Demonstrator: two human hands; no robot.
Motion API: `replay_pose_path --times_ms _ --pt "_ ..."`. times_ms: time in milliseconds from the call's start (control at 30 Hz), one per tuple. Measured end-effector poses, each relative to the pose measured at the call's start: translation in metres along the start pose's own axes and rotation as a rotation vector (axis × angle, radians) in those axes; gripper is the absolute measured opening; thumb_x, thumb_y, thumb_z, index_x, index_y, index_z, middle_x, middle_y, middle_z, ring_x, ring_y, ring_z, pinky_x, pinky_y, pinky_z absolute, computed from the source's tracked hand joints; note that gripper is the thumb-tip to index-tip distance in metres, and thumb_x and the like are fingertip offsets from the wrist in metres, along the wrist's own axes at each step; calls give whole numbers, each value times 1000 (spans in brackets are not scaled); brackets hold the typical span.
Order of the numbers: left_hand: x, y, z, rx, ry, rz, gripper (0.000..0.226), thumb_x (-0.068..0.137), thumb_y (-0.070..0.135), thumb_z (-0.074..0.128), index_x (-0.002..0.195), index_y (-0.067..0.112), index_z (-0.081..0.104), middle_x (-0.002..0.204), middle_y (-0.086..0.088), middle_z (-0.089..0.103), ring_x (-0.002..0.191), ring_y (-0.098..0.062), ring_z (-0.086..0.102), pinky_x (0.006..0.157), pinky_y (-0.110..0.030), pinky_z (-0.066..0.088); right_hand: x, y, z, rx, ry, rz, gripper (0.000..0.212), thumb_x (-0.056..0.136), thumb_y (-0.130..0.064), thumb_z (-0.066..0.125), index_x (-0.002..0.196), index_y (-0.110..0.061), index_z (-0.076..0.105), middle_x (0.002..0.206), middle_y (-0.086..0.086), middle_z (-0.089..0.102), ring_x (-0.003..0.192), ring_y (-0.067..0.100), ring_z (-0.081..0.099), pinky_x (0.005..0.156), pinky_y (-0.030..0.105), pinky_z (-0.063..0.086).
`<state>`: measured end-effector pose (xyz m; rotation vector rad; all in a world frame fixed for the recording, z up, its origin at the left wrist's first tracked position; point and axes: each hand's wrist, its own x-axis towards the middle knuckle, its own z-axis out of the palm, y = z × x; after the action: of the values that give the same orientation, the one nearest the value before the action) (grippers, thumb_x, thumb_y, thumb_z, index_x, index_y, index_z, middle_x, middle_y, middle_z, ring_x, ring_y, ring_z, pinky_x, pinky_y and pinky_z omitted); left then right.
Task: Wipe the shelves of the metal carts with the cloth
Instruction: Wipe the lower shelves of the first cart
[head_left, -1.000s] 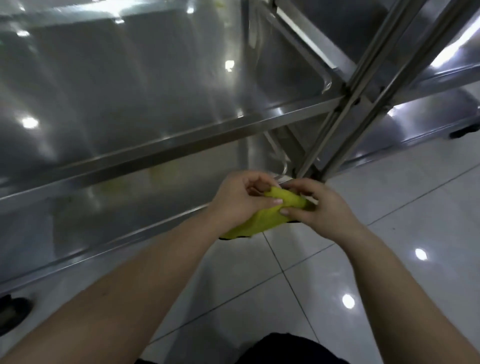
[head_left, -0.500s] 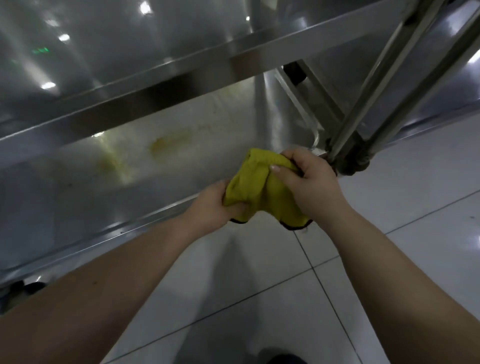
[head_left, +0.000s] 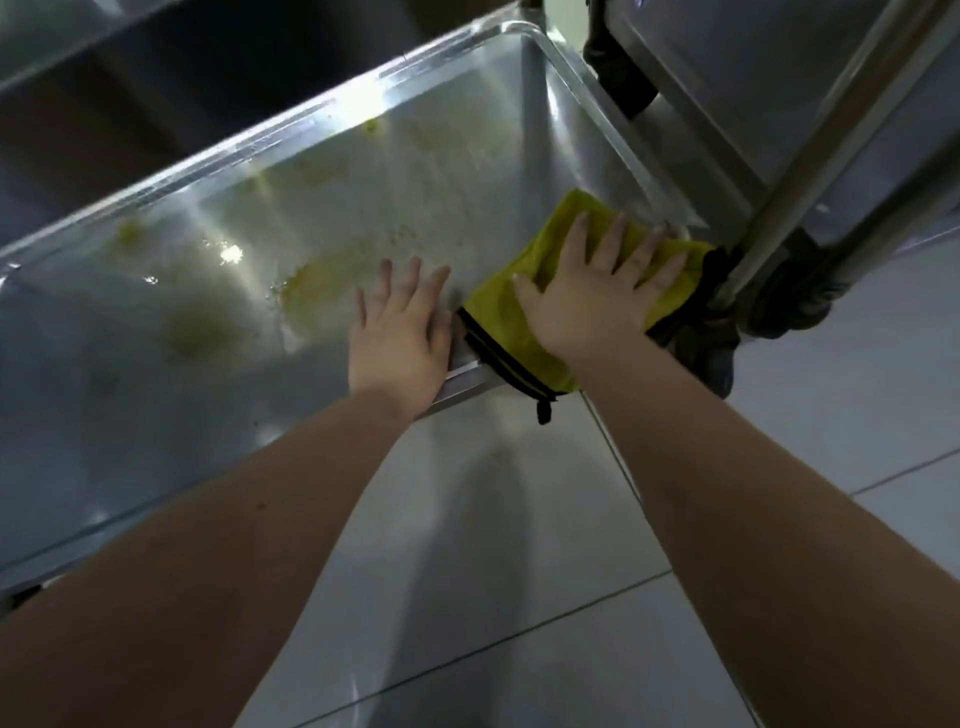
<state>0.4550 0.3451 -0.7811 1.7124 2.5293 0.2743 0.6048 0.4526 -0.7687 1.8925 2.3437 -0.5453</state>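
Your right hand (head_left: 592, 301) presses the yellow cloth (head_left: 506, 332) flat on the shelf (head_left: 311, 171).

The fingers are spread, not gripping; the cloth lies under the palm at the shelf's near right corner, overhanging the edge. Your left hand (head_left: 400, 332) rests open just beside it.

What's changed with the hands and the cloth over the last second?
Both hands held the cloth bunched above the floor; now the right hand presses it flat on the lower shelf at its right corner. The left hand let go and rests open on the shelf beside it. The yellowish stains remain unwiped.
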Motion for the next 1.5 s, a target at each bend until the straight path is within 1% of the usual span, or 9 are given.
replay_pose_path --times_ms 133,267,400,633,733,933,1133,1267,1500 --pt "3 -14 12 119 -52 -69 56 100 50 23 153 38 11 163 3 7 149 -27 -8 114 -54 -14 8 -3 18 -111 107 -58 99 81 -80 10 155 -16 -3 159 27 -7 141 56 -8 108 71 -9" --pt "4 -15 15 116 -40 -118 57 98 52 22 153 39 12 164 2 5 149 -27 -9 113 -59 -14 53 15 1 -201 37 -250 99 74 -89 13 153 -34 -9 161 14 -16 143 49 -16 109 69 -12" --pt "6 -15 15 61 7 -286 56 101 41 26 154 37 8 164 0 0 149 -26 -10 115 -56 -14 73 -15 -6 -144 -40 -149 96 70 -90 18 151 -45 -8 161 3 -20 140 49 -25 98 76 -21" --pt "5 -21 17 -1 51 -402 57 102 32 24 154 36 3 164 2 -1 149 -25 -11 113 -54 -17 14 -73 42 -226 122 -717 58 92 -69 4 148 -55 -2 163 -8 -5 145 44 -11 105 73 -11" --pt "8 -22 18 31 -8 -355 54 102 39 18 154 38 2 164 6 -2 149 -25 -13 111 -57 -18 60 -36 21 -260 145 -657 61 89 -75 10 145 -58 -6 163 -13 -2 145 47 -12 106 73 -11" --pt "8 -23 21 40 -23 -323 52 102 39 17 153 37 9 163 5 6 149 -25 -8 113 -57 -15 112 -4 -6 -203 87 -197 62 89 -73 8 147 -56 -5 162 -13 -9 142 50 -18 105 73 -13" --pt "6 -23 15 -117 102 -402 57 103 25 27 156 25 5 164 -2 -2 149 -23 -9 116 -47 -15 47 -108 41 -214 91 -678 55 95 -64 7 149 -53 2 162 -16 -3 145 46 -12 102 74 -14" --pt "18 -34 7 -76 167 -369 57 102 21 32 155 20 13 164 -6 2 149 -26 -6 116 -47 -12 50 -106 45 -221 127 -732 57 93 -65 8 149 -54 4 163 -16 -1 146 43 -11 104 72 -15" --pt "43 -74 9 111 -31 -304 58 102 41 21 155 30 1 164 2 2 150 -23 -5 117 -56 -6 49 -99 43 -233 151 -760 57 92 -68 9 147 -56 11 162 -17 4 148 40 -7 104 74 -14"
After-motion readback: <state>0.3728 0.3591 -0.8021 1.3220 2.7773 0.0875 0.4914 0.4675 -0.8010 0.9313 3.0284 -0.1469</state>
